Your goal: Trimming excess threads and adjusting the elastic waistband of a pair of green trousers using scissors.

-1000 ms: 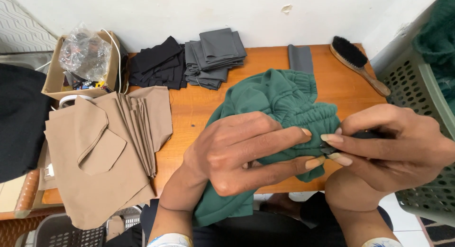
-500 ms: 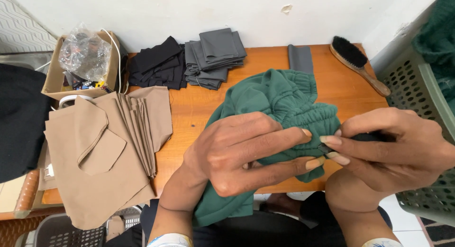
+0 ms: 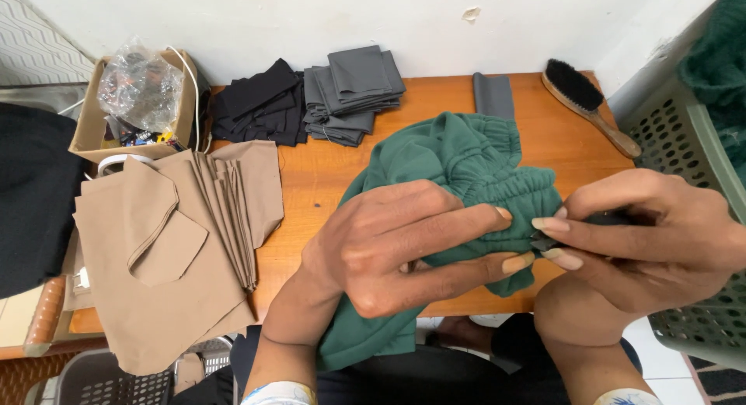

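In the head view, a green garment with a gathered elastic waistband is held bunched over the near edge of the wooden counter, part of it hanging down toward the lap. The left hand is clenched on the waistband fabric, thumb and forefinger pinching its gathered edge. The right hand is closed on a small dark object pressed against that same edge; what the object is cannot be told. As far as can be judged, the work on the waistband is mid-way: the garment is gripped and the tool is applied, yet nothing is shown finished or set aside. Tan fabric pieces, black cloth pieces, folded grey cloth pieces and a wooden brush are laid further back. Compared with the earlier frames, almost nothing is changed; both hands are kept in place on the waistband.
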